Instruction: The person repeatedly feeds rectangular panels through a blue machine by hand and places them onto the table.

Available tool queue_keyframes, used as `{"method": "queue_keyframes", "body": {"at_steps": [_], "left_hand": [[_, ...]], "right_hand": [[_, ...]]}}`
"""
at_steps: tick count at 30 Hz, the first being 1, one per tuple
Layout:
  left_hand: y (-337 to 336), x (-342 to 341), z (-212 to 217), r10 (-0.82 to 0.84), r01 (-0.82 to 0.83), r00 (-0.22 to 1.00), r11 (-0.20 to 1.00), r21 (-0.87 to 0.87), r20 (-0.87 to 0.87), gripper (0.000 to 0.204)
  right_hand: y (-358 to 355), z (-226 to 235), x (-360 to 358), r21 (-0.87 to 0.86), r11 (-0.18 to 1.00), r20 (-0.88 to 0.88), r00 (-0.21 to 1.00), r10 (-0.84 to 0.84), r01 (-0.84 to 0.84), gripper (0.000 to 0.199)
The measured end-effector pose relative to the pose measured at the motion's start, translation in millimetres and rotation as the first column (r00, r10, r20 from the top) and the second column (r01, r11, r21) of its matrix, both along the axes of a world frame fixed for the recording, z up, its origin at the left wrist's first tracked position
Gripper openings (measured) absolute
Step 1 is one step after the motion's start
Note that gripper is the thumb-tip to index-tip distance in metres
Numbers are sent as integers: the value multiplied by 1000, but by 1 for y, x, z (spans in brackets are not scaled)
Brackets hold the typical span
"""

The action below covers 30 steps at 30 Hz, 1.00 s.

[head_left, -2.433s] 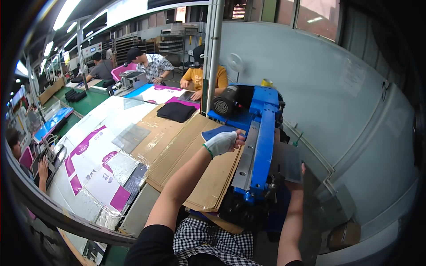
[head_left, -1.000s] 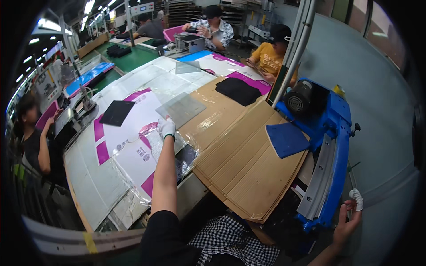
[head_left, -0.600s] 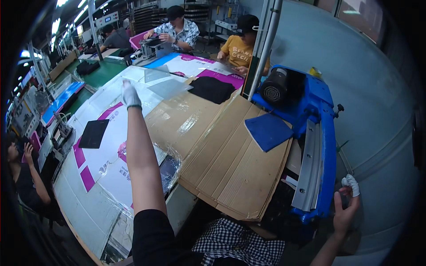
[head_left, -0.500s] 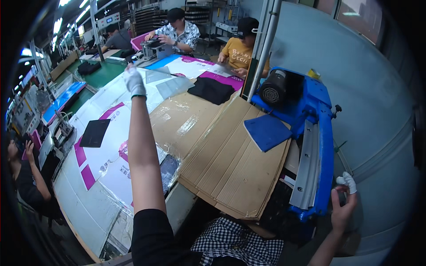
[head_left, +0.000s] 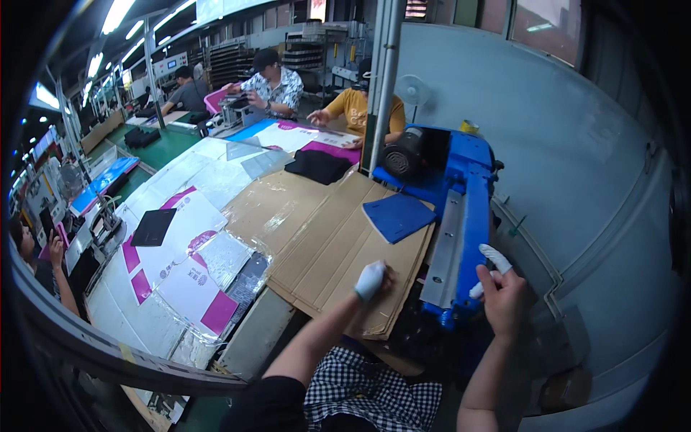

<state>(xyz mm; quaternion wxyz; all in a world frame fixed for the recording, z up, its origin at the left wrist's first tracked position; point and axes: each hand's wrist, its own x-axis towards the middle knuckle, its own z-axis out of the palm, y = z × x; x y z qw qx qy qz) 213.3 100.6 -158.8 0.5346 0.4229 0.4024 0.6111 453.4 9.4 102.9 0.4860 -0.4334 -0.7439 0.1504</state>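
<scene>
My left hand, in a white glove with bare fingertips, is above the near part of a brown cardboard sheet. Its fingers look bent but are smeared, and nothing shows sticking out of them. On the far right of that cardboard lies a dark blue flat piece, apart from both hands. My right hand is raised beside the near end of a blue machine with a pale metal rail. White covers sit on some of its fingers; they are spread, with nothing between them.
A metal post rises behind the cardboard. Black folded cloth and a black flat piece lie on the table. Two co-workers, in a patterned shirt and a yellow shirt, are across it. A grey rail crosses at lower left.
My left hand has come back from the far side of the table to the near cardboard. My right hand has moved left and up, closer to the blue machine. The view has shifted right.
</scene>
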Motion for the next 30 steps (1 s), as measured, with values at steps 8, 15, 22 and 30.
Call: {"method": "queue_keyframes", "body": {"at_steps": [8,15,22,30], "left_hand": [[-51,14,14,333,-339,862,939,52,-383,33],[-76,2,25,230,-254,926,966,-42,-301,31],[-91,-72,91,480,-437,661,871,224,-576,20],[-74,-237,56,898,-930,276,340,141,-342,32]], "right_hand": [[1,-1,0,63,997,44,998,44,-47,24],[-2,4,-5,34,996,16,996,84,-84,26],[1,-1,-2,32,999,61,997,37,-39,29],[2,-3,-4,-44,999,15,1000,-6,7,27]]}}
